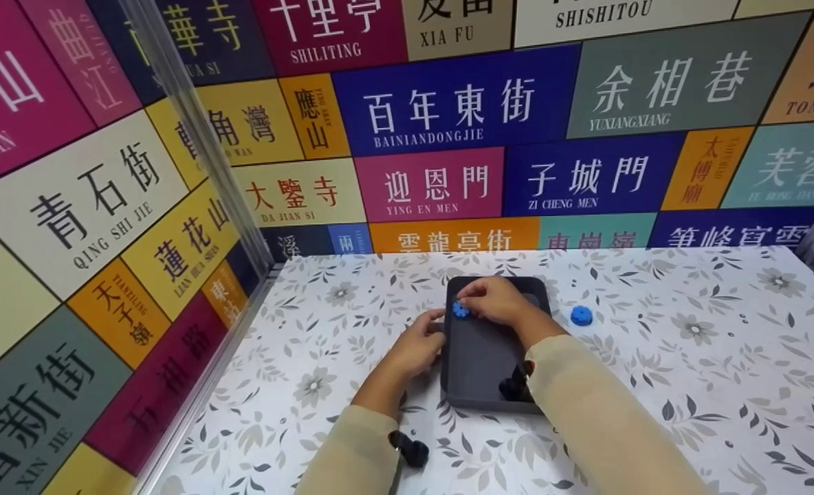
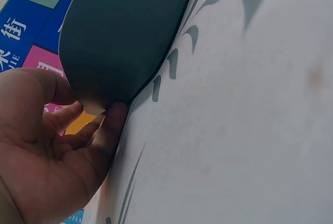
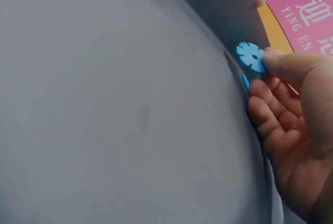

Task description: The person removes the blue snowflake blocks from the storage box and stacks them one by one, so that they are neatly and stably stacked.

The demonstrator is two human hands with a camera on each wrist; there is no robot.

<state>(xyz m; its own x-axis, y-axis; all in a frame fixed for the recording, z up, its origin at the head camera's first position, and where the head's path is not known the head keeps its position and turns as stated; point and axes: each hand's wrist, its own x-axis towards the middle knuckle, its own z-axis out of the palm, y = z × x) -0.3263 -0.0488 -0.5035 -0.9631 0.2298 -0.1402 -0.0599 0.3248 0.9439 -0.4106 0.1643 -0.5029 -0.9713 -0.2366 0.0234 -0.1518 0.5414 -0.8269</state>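
Observation:
A dark grey rectangular tray (image 1: pixel 472 364) lies on the table. Over its far left part, my right hand (image 1: pixel 498 301) pinches a blue notched plastic disc (image 3: pixel 248 56) between thumb and fingers. Just below that disc, the right wrist view shows a sliver of another blue piece (image 3: pixel 245 81) by the tray wall, mostly hidden by the fingers. My left hand (image 1: pixel 421 344) grips the tray's left side, with thumb and fingers at the wall in the left wrist view.
Right of the tray, a small blue notched piece or stack (image 1: pixel 581 315) sits on the flower-patterned table (image 1: pixel 654 385). Panels with street names (image 1: pixel 434 182) stand behind and to the left. Black wrist cameras (image 1: pixel 412 450) are strapped over the sleeves.

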